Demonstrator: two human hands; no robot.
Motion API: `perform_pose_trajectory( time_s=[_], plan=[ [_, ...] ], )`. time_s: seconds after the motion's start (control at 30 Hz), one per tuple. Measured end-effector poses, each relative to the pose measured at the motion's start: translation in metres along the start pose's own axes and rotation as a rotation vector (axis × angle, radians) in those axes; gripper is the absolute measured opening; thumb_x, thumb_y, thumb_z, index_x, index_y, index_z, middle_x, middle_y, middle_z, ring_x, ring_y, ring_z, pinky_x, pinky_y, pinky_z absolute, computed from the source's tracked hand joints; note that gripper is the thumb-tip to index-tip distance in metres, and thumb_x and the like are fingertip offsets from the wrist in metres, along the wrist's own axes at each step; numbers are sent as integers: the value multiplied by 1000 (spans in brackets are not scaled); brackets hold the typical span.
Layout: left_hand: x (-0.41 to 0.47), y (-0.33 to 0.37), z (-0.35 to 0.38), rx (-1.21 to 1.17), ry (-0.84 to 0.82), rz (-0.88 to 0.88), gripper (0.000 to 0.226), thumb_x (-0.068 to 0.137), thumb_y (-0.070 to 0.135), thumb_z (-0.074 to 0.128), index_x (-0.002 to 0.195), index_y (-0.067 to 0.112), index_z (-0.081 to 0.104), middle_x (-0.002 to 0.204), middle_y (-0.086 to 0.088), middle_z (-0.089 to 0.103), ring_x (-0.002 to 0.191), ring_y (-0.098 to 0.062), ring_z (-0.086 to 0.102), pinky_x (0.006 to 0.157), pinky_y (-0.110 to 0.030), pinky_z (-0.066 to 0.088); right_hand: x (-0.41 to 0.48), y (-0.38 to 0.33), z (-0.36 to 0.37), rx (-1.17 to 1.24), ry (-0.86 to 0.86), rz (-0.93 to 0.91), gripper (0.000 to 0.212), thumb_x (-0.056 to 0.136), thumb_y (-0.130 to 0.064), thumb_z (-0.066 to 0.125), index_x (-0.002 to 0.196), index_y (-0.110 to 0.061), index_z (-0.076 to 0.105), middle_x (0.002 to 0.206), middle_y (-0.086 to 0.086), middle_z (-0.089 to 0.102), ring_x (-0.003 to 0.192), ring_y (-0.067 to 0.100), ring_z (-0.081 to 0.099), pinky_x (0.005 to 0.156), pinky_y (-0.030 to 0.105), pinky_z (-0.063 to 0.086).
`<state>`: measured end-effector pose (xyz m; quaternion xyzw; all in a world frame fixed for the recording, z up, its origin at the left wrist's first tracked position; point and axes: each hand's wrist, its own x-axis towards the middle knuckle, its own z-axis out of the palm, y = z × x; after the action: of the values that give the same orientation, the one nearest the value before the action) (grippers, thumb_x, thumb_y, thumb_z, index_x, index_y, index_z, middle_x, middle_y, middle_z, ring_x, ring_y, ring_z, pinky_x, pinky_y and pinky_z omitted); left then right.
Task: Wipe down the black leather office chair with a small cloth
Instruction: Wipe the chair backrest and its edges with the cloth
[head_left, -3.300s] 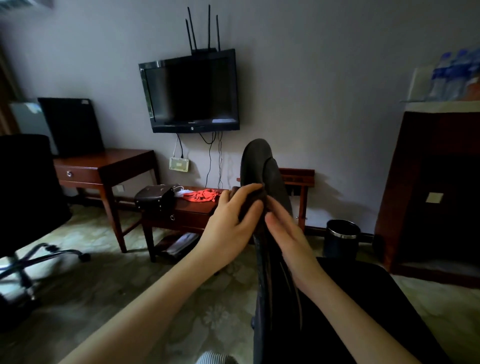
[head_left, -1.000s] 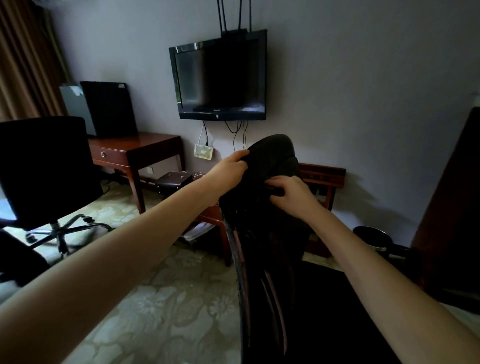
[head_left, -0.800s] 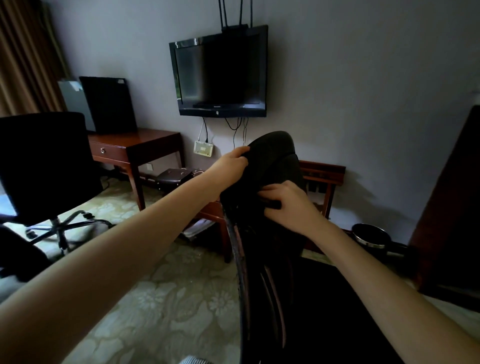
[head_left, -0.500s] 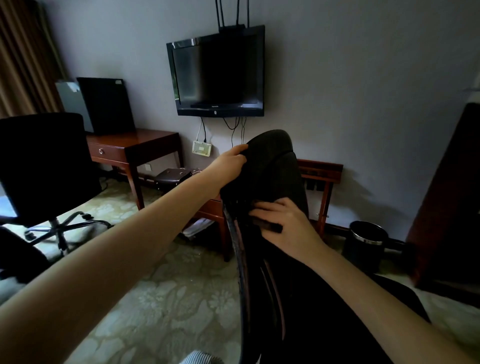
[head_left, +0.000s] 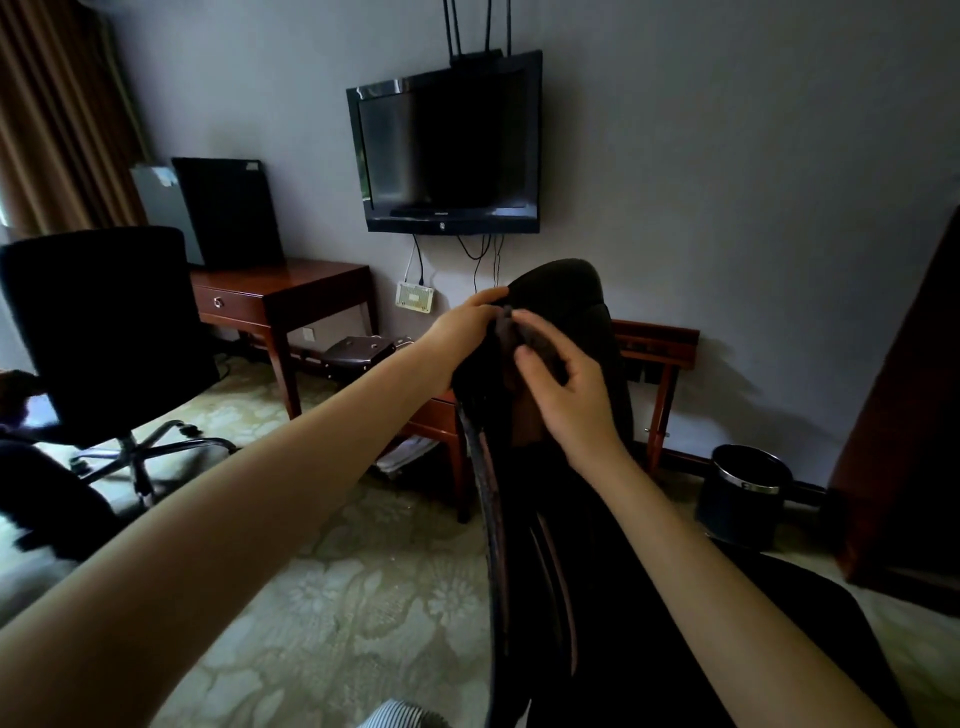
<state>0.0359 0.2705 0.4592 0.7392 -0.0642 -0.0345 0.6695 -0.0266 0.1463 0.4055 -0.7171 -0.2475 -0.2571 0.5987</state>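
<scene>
The right hand (head_left: 569, 395) pinches the small cloth (head_left: 537, 345) between thumb and curled fingers and holds it against the upper part of the backrest (head_left: 571, 291) of the black leather office chair (head_left: 779, 649). The left hand (head_left: 465, 327) is clenched over the backrest's near edge, just beside the cloth. Whether its fingertips also catch the cloth is too dark to tell.

As a judgement, the wipe is somewhere in the middle. The work is at the top of the backrest, while the lower back and the seat below the arms are not being touched now, and nothing shows whether they are already clean. No dust or streaks can be made out on the dark leather.

Half a second ago the right hand lay flatter and lower on the front of the backrest. Now it sits higher, close to the left hand, with the cloth bunched in its fingers. The left hand is in almost the same spot.

Around them are a second office chair (head_left: 98, 322), a wooden desk (head_left: 291, 291), a wall television (head_left: 447, 150) and a waste bin (head_left: 743, 493).
</scene>
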Motion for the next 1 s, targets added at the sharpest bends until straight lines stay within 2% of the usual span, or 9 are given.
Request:
perform_pose_trajectory(
  time_s=[0.1,0.17,0.23,0.47,0.6,0.73,0.87,0.93,1.0],
  plan=[
    [-5,-2,-3,-146,-47,-20,34,99,19,37,131,19,49,121,-12,52,103,-22,53,93,-36,48,-1,3,19,-217,-41,-115,38,91,-16,54,125,-33,49,130,-21,41,122,2,35,108,21,26],
    [-3,-4,-4,-173,-49,9,34,98,14,38,129,19,50,113,-9,55,95,-17,55,86,-30,47,-7,12,24,-301,-5,-186,39,89,-24,52,127,-30,50,132,-16,41,120,6,31,106,13,19],
    [1,-6,-5,-189,-46,18,33,97,12,38,124,23,54,123,-11,54,103,-20,56,90,-31,47,-17,21,24,-323,18,-244,40,87,-28,50,127,-27,52,133,-13,43,117,2,29,104,5,16],
    [4,-7,-4,-208,9,-12,31,95,13,42,106,32,63,127,-8,54,112,-26,55,85,-32,50,-66,58,10,-458,-15,-398,42,84,-17,55,126,-23,53,130,-2,52,119,14,49,106,19,26],
    [0,-6,-1,-168,19,17,33,96,12,40,118,27,60,128,-10,53,110,-25,55,87,-32,49,-72,51,-2,-427,-43,-373,38,82,-17,56,120,-18,60,126,-5,52,119,0,45,105,15,24],
    [-6,-5,1,-204,6,31,35,97,11,37,124,22,56,129,-12,51,110,-24,55,87,-31,51,-41,12,-2,-384,33,-410,41,85,-21,52,126,-20,55,130,-9,47,122,-15,30,105,11,24],
    [-22,-5,-2,-282,-106,103,39,97,10,36,135,7,42,118,-11,50,98,-16,54,74,-19,50,-15,-8,13,-535,-120,-490,43,84,-23,51,126,-17,57,134,1,51,117,17,35,105,18,25],
    [-28,-5,-2,-362,-119,66,39,98,12,35,136,11,42,122,-9,49,107,-18,53,73,-19,51,-16,-4,14,-613,-142,-551,42,82,-21,53,123,-13,60,132,8,55,115,22,36,104,26,27],
    [-30,-7,1,-478,-126,6,37,100,15,33,134,18,45,133,-10,45,123,-26,45,84,-27,47,-23,3,10,-651,-117,-614,40,83,-18,55,122,-11,60,131,7,54,116,21,37,105,26,26]
  ],
)
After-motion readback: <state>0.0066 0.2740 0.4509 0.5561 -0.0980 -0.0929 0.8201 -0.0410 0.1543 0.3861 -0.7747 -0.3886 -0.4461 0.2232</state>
